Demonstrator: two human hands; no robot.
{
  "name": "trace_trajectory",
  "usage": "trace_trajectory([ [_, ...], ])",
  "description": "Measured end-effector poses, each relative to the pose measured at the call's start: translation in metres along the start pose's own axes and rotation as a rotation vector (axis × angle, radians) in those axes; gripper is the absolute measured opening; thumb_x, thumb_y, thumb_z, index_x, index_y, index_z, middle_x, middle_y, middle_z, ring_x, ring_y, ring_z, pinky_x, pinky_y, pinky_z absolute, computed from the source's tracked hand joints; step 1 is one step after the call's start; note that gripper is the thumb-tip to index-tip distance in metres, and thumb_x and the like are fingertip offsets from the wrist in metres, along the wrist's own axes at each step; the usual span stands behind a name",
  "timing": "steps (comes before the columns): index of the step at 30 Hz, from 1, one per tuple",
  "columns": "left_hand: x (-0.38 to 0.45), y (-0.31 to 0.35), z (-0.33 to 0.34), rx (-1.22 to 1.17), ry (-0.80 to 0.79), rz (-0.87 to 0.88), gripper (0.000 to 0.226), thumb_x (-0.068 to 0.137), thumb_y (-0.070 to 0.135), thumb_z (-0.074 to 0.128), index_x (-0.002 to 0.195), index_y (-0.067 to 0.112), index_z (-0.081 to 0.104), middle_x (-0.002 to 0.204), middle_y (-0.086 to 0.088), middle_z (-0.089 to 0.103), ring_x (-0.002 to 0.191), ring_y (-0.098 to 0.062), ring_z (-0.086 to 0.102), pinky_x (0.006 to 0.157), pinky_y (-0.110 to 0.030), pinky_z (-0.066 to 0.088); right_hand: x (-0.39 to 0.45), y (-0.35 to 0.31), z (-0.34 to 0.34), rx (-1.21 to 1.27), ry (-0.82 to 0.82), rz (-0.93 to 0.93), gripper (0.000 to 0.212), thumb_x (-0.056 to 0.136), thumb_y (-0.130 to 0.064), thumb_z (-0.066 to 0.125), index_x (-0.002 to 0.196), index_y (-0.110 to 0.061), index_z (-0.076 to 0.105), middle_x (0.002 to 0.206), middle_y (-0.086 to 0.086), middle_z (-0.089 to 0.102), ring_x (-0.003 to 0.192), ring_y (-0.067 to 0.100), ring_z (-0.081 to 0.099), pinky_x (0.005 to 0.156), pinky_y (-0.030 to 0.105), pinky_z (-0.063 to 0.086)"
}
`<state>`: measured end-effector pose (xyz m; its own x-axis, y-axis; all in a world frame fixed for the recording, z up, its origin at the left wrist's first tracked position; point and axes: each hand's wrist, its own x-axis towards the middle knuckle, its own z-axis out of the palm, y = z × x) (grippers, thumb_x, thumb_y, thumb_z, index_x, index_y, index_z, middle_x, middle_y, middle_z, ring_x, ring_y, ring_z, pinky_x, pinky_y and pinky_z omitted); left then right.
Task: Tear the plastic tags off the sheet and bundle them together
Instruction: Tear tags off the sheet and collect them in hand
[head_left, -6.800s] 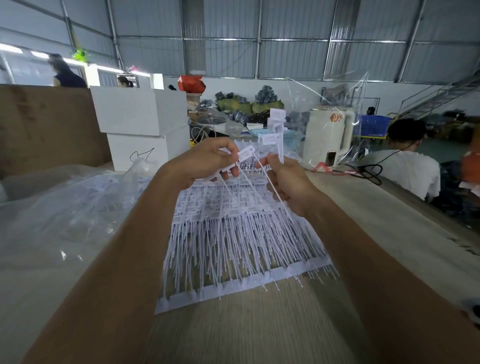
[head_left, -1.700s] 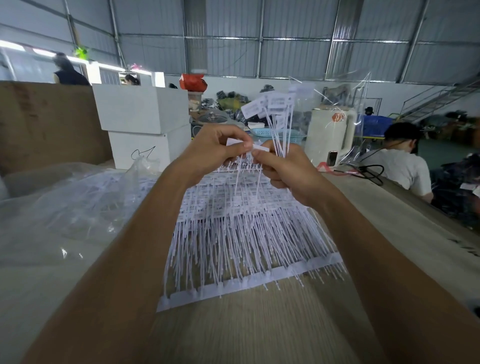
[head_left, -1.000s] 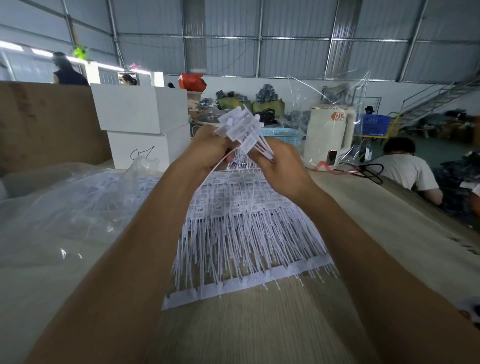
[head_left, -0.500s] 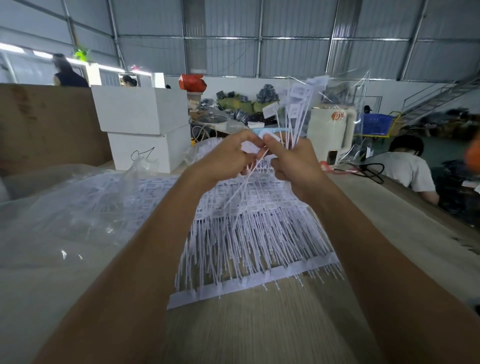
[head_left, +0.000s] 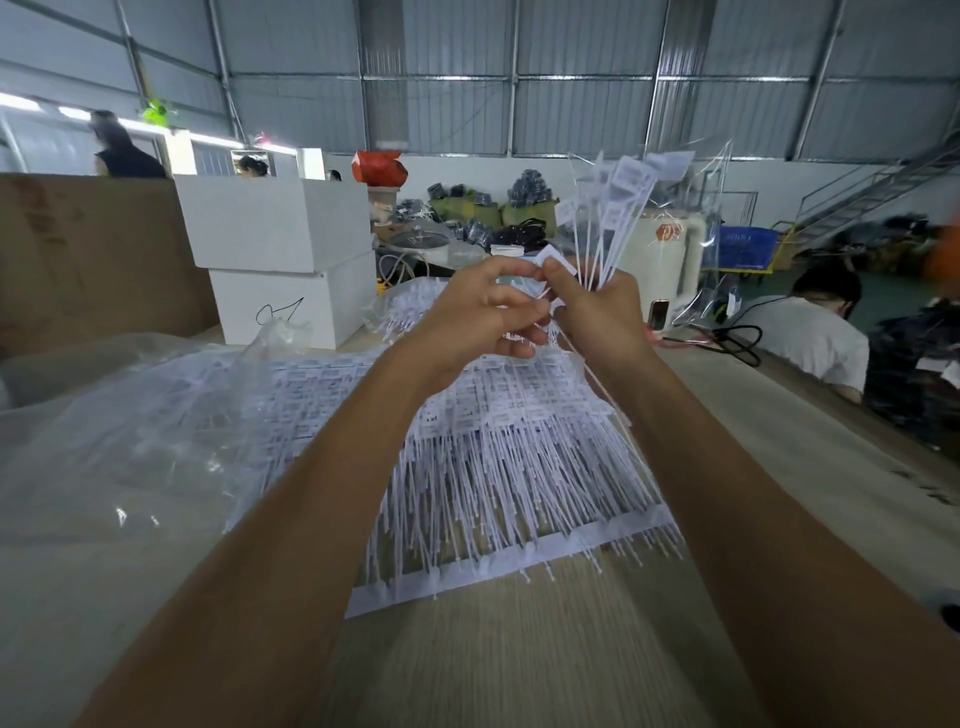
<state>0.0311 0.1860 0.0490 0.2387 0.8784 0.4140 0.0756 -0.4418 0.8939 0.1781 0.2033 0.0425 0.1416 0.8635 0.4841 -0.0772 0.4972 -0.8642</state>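
A white sheet of plastic tags lies on the wooden table, its thin stems running down to a white strip at the near edge. Both hands are raised above the sheet's far end. My right hand grips a bundle of torn-off tags that fans upward, label ends on top. My left hand pinches a single white tag at the fingertips, right against my right thumb. One loose stem trails down past my right wrist.
Clear plastic bags holding more tags lie at the left. Two stacked white boxes stand behind, beside a brown cardboard panel. A white appliance stands behind my right hand. A person in a white shirt sits at the right.
The bundle in my right hand swung from tilted left to upright again. My left hand brought one more tag up to my right thumb.
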Motion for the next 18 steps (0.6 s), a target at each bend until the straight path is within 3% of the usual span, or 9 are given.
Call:
trace_trajectory([
  [3, 0.001, -0.002, 0.006, -0.012, 0.011, -0.036, 0.045, 0.086, 0.002, 0.076, 0.127, 0.012, 0.057, 0.087, -0.008, 0.072, 0.079, -0.024, 0.075, 0.070, -0.032, 0.060, -0.004, 0.002, 0.007, 0.032, 0.034, -0.016, 0.020, 0.100, -0.018, 0.063, 0.093, 0.000, 0.071, 0.069, 0.007, 0.065, 0.051, 0.014, 0.059, 0.047, 0.025, 0.046],
  [7, 0.002, -0.006, 0.008, -0.021, 0.057, -0.013, 0.049, 0.082, -0.008, 0.073, 0.122, 0.015, 0.059, 0.080, -0.008, 0.074, 0.074, -0.020, 0.074, 0.069, -0.030, 0.060, -0.009, 0.005, 0.017, -0.107, 0.102, -0.091, 0.019, 0.101, -0.026, 0.062, 0.090, -0.013, 0.070, 0.072, -0.003, 0.068, 0.066, 0.014, 0.067, 0.061, 0.032, 0.054],
  [11, 0.002, -0.005, 0.002, 0.026, 0.106, -0.028, 0.055, 0.077, -0.009, 0.073, 0.120, 0.022, 0.057, 0.076, 0.002, 0.074, 0.072, -0.014, 0.073, 0.065, -0.029, 0.060, -0.014, 0.004, 0.022, -0.137, 0.025, -0.127, 0.014, 0.101, -0.027, 0.062, 0.090, -0.022, 0.070, 0.075, -0.004, 0.071, 0.072, 0.014, 0.069, 0.072, 0.038, 0.059],
  [14, 0.002, -0.004, -0.003, 0.099, 0.117, -0.035, 0.055, 0.075, -0.011, 0.073, 0.115, 0.023, 0.058, 0.075, 0.001, 0.073, 0.069, -0.017, 0.073, 0.059, -0.028, 0.058, -0.014, 0.003, 0.023, -0.108, 0.039, -0.088, 0.017, 0.102, -0.026, 0.061, 0.090, -0.018, 0.071, 0.069, -0.007, 0.067, 0.065, 0.013, 0.063, 0.065, 0.038, 0.055],
  [18, 0.001, -0.007, -0.010, 0.205, 0.184, -0.023, 0.044, 0.080, -0.009, 0.075, 0.115, 0.014, 0.060, 0.077, -0.005, 0.074, 0.066, -0.026, 0.074, 0.055, -0.028, 0.056, -0.006, -0.003, 0.016, -0.094, 0.055, -0.010, 0.027, 0.103, -0.024, 0.056, 0.080, -0.017, 0.067, 0.056, -0.009, 0.051, 0.047, 0.007, 0.043, 0.051, 0.024, 0.036],
])
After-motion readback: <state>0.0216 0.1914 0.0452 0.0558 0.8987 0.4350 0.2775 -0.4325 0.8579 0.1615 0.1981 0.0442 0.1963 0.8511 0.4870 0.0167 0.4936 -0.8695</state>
